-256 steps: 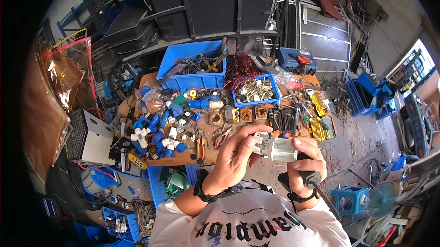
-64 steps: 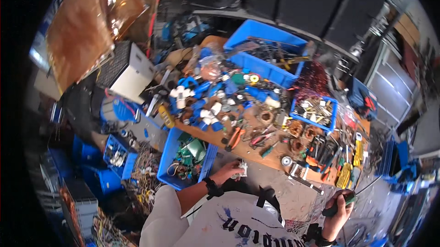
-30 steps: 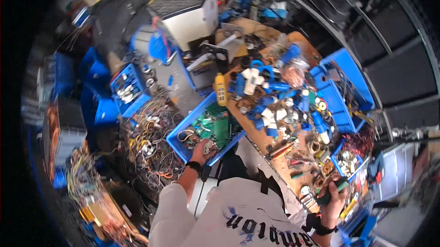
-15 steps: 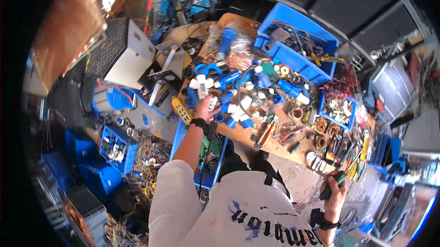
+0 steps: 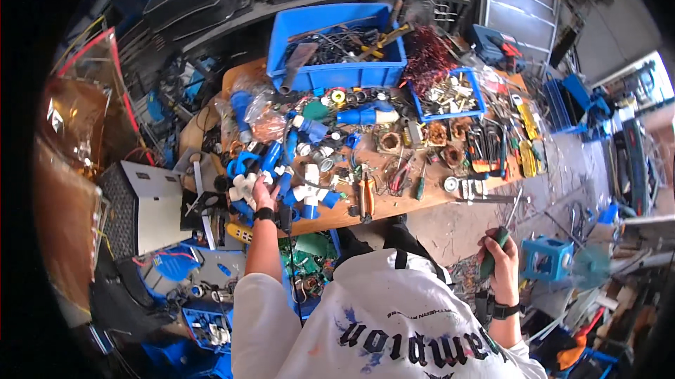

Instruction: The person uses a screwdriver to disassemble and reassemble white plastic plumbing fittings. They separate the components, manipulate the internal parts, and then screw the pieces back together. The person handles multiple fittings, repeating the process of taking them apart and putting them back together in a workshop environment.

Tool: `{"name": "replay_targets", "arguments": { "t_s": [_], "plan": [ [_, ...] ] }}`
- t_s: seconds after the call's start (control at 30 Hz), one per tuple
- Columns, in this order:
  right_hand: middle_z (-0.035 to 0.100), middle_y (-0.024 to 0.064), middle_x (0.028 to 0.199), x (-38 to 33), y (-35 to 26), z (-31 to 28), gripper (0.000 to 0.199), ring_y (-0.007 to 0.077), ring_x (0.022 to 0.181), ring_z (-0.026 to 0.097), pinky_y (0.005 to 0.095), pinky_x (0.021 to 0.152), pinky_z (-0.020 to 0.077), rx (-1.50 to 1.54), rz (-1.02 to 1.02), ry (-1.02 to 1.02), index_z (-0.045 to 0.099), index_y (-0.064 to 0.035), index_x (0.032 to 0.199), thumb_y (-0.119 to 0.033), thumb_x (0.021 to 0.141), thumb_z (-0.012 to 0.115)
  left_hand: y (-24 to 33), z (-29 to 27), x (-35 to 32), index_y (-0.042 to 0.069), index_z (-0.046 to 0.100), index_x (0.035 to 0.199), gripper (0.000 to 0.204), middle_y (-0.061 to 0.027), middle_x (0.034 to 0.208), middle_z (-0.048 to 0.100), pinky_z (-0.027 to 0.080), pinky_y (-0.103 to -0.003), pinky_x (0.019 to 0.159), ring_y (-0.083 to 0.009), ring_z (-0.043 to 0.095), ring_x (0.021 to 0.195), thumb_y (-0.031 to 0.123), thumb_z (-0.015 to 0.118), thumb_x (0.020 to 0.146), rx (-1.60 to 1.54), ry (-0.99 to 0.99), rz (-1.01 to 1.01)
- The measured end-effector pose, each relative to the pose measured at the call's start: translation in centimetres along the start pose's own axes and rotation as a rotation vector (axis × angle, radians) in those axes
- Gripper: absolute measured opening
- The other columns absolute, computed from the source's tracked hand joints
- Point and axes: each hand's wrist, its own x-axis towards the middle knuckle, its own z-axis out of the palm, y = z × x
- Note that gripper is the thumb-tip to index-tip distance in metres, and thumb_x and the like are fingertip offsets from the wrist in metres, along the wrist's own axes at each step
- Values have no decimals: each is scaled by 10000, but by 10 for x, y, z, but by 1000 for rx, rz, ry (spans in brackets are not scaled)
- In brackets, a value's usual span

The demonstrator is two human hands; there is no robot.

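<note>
My right hand (image 5: 500, 259) is wrapped round the dark green handle of a screwdriver (image 5: 518, 204), off the table's right front side; its metal shaft points up and away. My left hand (image 5: 264, 196) is at the table's left front, its fingers curled round a small white plastic part (image 5: 268, 177) whose exact kind is partly hidden. Close around that hand lie blue and white industrial plugs, among them a white multi-way connector (image 5: 244, 185) to its left and a white and blue one (image 5: 309, 185) to its right.
A large blue crate (image 5: 337, 75) of cables and tools stands at the back of the wooden table (image 5: 337, 219). Right of it is a small blue tray (image 5: 483, 108) of metal parts. Orange-handled pliers (image 5: 366, 196) lie near the front edge. A blue bin (image 5: 336, 242) with green boards stands below.
My view has swung to the right, so the table appears further left. My right hand has come up with the screwdriver, its shaft now plainly visible. The left hand stays among the plugs.
</note>
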Motion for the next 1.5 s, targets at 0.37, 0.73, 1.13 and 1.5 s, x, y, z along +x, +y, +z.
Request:
{"name": "replay_targets", "arguments": {
  "t_s": [0.37, 0.73, 1.13, 1.5],
  "plan": [
    [629, 86, 840, 24, 12, -15, 312, 141, 634, 589, 248, 570, 483, 28, 107, -52, 517, 8, 1149, -127, 885, 612, -29, -10, -24, 101, 550, 1147, 335, -92, 1192, 544, 510, -406, 836, -254, 554, 1073, 263, 593, 857, 99, 12, 115],
    [628, 112, 880, 62, 30, -42, 344, 194, 717, 628, 307, 655, 525, 219, 334, -96, 491, 9, 1207, -101, 894, 583, -139, 51, -111, 71, 639, 929, 168, -24, 772, 643, 503, -258, 449, -114, 609, 601, 138, 693, 785, 750, -471, 164],
    [627, 126, 900, 107, 35, -63, 418, 212, 778, 632, 323, 706, 529, 260, 454, -265, 439, 33, 1240, -118, 883, 594, -186, 49, -83, 47, 632, 950, 280, -69, 789, 652, 507, -311, 670, -179, 637, 726, 103, 743, 700, 1206, -178, 632],
    [620, 103, 864, 90, 15, -48, 328, 206, 718, 614, 320, 667, 512, 216, 422, -151, 496, 23, 1195, -87, 892, 556, -108, 49, -6, -24, 492, 1133, 437, -180, 995, 578, 502, -383, 642, -307, 594, 785, 67, 684, 751, 888, 136, 596]
  ]
}}
